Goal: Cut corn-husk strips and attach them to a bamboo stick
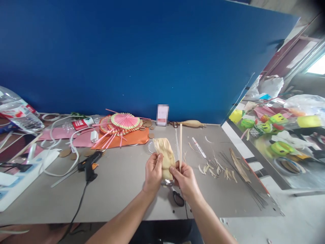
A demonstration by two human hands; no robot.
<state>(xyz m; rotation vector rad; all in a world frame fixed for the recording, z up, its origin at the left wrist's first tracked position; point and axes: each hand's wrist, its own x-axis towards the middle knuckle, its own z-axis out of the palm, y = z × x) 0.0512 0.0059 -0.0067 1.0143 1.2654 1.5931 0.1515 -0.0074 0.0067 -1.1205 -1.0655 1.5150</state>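
Between my two hands is a piece of dried corn husk (165, 152), pale yellow and wrinkled. My left hand (153, 171) pinches its left edge between thumb and fingers. The lower right edge is pinched by my right hand (185, 176), which also holds a thin wooden stick (180, 142) pointing up. Below the hands lie scissors with black handles (178, 198), their blades partly hidden. Strips of cut husk (208, 169) are scattered right of my right hand, near a white pen-like tube (199, 147).
A black glue gun (88, 166) with its cable lies left, beside a white power strip (27, 176). Pink paper fans (125, 123) rest on orange sheets (137, 139). Thin dark wires (243, 181) and a long husk (239, 166) lie right. A blue panel (152, 57) stands behind.
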